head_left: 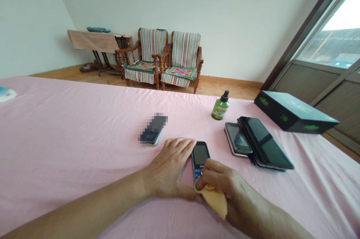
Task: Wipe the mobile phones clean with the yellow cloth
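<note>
A dark keypad mobile phone (201,153) lies face up on the pink sheet, its lower part hidden by my right hand. My left hand (171,168) grips it along the left side, with fingertips at the upper edge and the thumb near the bottom end. Pinched in the closed fingers of my right hand (222,182) is a yellow cloth (215,199), pressed onto the phone's keypad. Another keypad phone (153,130), partly blurred out, rests beyond my left hand.
A green spray bottle (220,108) stands behind the hands. To the right lie a silver-edged phone (238,138), a stack of dark tablet-like devices (266,143) and a black box (295,113). Two wooden chairs (182,59) and a cloth-covered table (94,40) stand past the sheet's far edge (135,87).
</note>
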Action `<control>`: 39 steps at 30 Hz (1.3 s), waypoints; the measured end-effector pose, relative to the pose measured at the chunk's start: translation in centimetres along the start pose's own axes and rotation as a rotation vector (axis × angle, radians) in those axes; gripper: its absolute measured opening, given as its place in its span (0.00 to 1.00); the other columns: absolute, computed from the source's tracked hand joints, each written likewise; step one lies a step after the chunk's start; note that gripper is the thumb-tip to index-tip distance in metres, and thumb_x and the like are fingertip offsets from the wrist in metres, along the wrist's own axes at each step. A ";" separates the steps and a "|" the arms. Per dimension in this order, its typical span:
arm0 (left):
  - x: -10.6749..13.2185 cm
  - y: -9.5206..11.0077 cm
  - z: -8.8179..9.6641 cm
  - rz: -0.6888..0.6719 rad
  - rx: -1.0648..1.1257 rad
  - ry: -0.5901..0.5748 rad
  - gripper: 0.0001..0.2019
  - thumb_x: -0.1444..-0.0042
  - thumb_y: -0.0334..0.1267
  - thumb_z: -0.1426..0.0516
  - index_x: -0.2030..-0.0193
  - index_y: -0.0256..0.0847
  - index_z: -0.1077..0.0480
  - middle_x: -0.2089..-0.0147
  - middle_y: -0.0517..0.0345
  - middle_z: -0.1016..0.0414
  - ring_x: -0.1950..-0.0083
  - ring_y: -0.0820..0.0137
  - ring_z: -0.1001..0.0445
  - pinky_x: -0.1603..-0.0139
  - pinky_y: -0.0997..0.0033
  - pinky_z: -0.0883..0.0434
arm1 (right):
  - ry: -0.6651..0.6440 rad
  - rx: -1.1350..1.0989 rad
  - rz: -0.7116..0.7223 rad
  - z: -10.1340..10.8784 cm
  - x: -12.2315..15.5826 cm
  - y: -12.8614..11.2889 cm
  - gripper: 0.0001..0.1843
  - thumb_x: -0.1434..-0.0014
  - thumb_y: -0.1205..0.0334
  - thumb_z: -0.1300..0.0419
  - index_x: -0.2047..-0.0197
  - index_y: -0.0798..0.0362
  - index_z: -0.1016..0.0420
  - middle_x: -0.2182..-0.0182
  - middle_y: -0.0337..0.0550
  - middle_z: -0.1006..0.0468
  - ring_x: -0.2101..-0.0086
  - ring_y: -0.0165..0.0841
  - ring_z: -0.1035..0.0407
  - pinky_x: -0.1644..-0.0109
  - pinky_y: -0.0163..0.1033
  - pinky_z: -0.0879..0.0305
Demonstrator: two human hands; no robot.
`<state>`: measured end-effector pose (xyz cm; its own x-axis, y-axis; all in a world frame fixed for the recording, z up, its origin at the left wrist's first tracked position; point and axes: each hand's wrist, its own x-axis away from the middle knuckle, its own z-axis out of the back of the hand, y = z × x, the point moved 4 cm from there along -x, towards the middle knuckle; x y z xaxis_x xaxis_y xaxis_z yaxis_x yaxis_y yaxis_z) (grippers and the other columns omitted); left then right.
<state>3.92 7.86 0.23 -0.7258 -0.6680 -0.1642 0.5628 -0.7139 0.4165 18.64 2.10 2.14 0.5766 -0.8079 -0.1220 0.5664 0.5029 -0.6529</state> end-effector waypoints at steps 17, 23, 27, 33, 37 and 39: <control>0.0 0.4 0.5 -0.002 0.041 0.017 0.53 0.60 0.67 0.37 0.33 0.36 0.46 0.35 0.37 0.39 0.35 0.44 0.42 0.36 0.43 0.46 | 0.194 0.204 -0.073 0.3 -0.5 2.2 0.17 0.52 0.81 0.46 0.61 0.54 0.29 0.66 0.44 0.30 0.68 0.35 0.33 0.67 0.37 0.40; 0.1 0.3 0.4 0.013 0.027 -0.007 0.56 0.61 0.69 0.37 0.33 0.33 0.46 0.33 0.35 0.41 0.34 0.43 0.43 0.35 0.43 0.47 | 0.280 0.233 -0.170 1.7 -0.1 3.8 0.18 0.52 0.81 0.50 0.63 0.53 0.30 0.67 0.43 0.30 0.69 0.34 0.32 0.67 0.36 0.40; 0.1 0.2 0.3 0.032 0.019 -0.030 0.57 0.61 0.69 0.38 0.32 0.33 0.46 0.32 0.34 0.43 0.33 0.42 0.44 0.34 0.43 0.48 | 0.398 0.115 -0.164 2.3 0.0 4.0 0.10 0.45 0.75 0.48 0.66 0.52 0.28 0.69 0.42 0.28 0.69 0.34 0.31 0.66 0.36 0.39; 0.1 0.2 0.2 0.015 0.046 -0.011 0.57 0.61 0.68 0.37 0.32 0.32 0.47 0.33 0.34 0.41 0.34 0.43 0.43 0.35 0.42 0.47 | 0.444 -0.109 -0.258 1.8 -0.2 3.4 0.08 0.42 0.69 0.46 0.66 0.52 0.26 0.70 0.40 0.25 0.69 0.34 0.30 0.65 0.36 0.38; 0.1 0.2 0.3 0.018 0.073 0.007 0.56 0.62 0.67 0.35 0.32 0.34 0.46 0.33 0.35 0.40 0.35 0.43 0.42 0.35 0.42 0.46 | 0.423 -0.232 -0.311 1.2 -0.1 2.9 0.08 0.43 0.68 0.46 0.67 0.52 0.26 0.70 0.40 0.23 0.68 0.34 0.29 0.65 0.36 0.37; 0.1 0.1 0.4 0.021 0.084 0.010 0.56 0.63 0.66 0.35 0.33 0.35 0.46 0.33 0.36 0.40 0.35 0.43 0.42 0.35 0.42 0.46 | 0.415 -0.292 -0.328 1.1 -0.1 2.8 0.07 0.42 0.64 0.45 0.67 0.52 0.26 0.71 0.40 0.23 0.69 0.34 0.30 0.66 0.36 0.37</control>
<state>3.77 7.79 0.60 -0.7098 -0.6853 -0.1630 0.5428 -0.6796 0.4934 20.84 3.92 1.16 0.0877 -0.9885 -0.1230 0.4569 0.1496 -0.8768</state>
